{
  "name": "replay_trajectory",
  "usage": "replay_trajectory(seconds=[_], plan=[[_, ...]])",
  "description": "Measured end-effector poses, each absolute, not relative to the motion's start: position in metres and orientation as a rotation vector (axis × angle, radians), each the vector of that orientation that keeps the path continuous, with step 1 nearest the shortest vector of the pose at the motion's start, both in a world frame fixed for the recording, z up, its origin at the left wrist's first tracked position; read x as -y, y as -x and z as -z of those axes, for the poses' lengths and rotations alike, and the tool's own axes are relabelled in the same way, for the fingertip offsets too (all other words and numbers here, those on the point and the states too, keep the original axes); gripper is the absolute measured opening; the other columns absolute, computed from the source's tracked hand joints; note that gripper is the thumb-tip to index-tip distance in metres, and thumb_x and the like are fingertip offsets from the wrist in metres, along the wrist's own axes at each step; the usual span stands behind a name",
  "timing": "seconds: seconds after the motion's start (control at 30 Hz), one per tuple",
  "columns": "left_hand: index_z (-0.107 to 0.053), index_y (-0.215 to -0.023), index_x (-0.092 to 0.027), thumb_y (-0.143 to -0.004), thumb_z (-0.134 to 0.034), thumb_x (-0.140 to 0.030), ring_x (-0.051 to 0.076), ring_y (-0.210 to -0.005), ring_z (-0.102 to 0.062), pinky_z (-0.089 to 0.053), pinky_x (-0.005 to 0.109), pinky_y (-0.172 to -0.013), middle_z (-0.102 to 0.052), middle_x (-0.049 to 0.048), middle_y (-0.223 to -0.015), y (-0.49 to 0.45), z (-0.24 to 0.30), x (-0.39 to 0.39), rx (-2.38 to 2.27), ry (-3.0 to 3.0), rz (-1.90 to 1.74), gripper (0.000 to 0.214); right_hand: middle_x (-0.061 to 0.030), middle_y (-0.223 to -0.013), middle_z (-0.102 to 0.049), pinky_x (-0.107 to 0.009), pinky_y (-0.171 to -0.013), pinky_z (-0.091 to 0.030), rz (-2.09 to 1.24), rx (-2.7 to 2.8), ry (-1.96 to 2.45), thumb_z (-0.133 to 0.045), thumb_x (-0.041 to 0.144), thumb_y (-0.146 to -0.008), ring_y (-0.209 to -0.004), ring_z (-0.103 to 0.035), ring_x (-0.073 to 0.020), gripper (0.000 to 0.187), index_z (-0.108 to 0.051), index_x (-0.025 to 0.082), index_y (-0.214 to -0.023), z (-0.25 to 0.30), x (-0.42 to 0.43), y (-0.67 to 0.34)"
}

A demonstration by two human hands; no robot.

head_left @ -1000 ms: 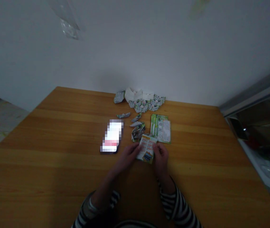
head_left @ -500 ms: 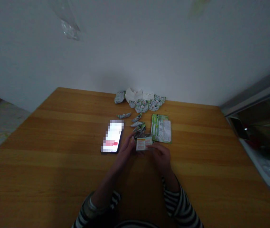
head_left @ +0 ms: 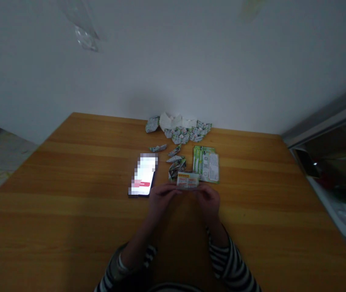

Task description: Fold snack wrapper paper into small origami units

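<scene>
On my head view, the small white printed paper sheet with an orange heading strip (head_left: 188, 181) sits centrally above the near part of the bench of honey-brown wood (head_left: 242, 243), its long visible axis running from 9 to 3 o'clock. I see it spanning the gap between both hands: the left hand (head_left: 161, 196) pinches its edge at 8 o'clock, the right hand (head_left: 208, 198) grips it at 4, so neither is clearly nearer. I cannot tell whether it is folded or merely tilted. Outward, I find folded green-and-white paper pieces (head_left: 177, 167) at 11 o'clock, the green-and-white leaflet stack (head_left: 211, 167) between 1 and 2, and the dark-edged phone with a bright, pixelated screen (head_left: 144, 174) at 9. Farther off at 12, a cluster of folded printed and white papers (head_left: 181, 134) lies by the pale wall (head_left: 191, 61).
</scene>
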State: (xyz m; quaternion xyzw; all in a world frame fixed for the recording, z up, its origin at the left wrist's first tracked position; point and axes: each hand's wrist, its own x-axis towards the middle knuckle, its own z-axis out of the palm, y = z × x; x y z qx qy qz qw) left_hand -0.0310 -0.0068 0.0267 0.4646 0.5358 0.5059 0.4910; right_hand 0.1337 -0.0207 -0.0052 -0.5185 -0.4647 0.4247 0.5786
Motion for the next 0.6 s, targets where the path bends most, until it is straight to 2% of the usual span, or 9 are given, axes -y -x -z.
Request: replay_trajectory(seconds=[0.1,0.17,0.33,0.6], plan=[[-0.077,-0.066,-0.021,-0.063,-0.078,-0.021,0.021,-0.073,-0.071,-0.057,0.032,-0.073,-0.077,0.0036,-0.075,0.026,-0.026,0.007,-1.384,-0.956,-1.253,0.004,0.0027,-0.060,-0.060,-0.025,-0.058,-0.046,-0.983,1.027,1.235,-0.068,0.028,-0.076,-0.058,-0.055,-0.0139,0.019,-0.058,0.019,-0.062,0.005,0.023,-0.125],[-0.077,-0.067,-0.019,-0.063,-0.079,-0.024,0.021,-0.071,-0.070,-0.056,0.030,-0.070,-0.076,0.0041,-0.072,0.025,-0.025,0.007,-1.437,-0.881,-1.236,0.007,0.0034,-0.059,-0.056,-0.025,-0.058,-0.045,-0.995,1.019,1.245,-0.067,0.031,-0.078,-0.058,-0.052,-0.0129,0.024,-0.054,0.020,-0.061,0.003,0.025,-0.119],[-0.076,-0.068,-0.016,-0.063,-0.081,-0.036,0.018,-0.067,-0.068,-0.053,0.026,-0.065,-0.075,0.0046,-0.070,0.021,-0.021,0.008,-1.464,-0.816,-1.197,0.021,0.0032,-0.063,-0.056,-0.026,-0.061,-0.046,-1.057,0.897,1.273,-0.068,0.035,-0.078,-0.060,-0.053,-0.0129,0.029,-0.050,0.020,-0.062,0.001,0.027,-0.111],[-0.068,-0.068,-0.014,-0.061,-0.083,-0.035,0.016,-0.065,-0.068,-0.052,0.025,-0.064,-0.073,0.0028,-0.067,0.015,-0.019,0.011,-1.474,-0.711,-1.256,0.027,0.0027,-0.063,-0.057,-0.026,-0.059,-0.045,-1.066,0.847,1.282,-0.069,0.039,-0.077,-0.059,-0.053,-0.0127,0.031,-0.050,0.019,-0.063,0.001,0.028,-0.107]])
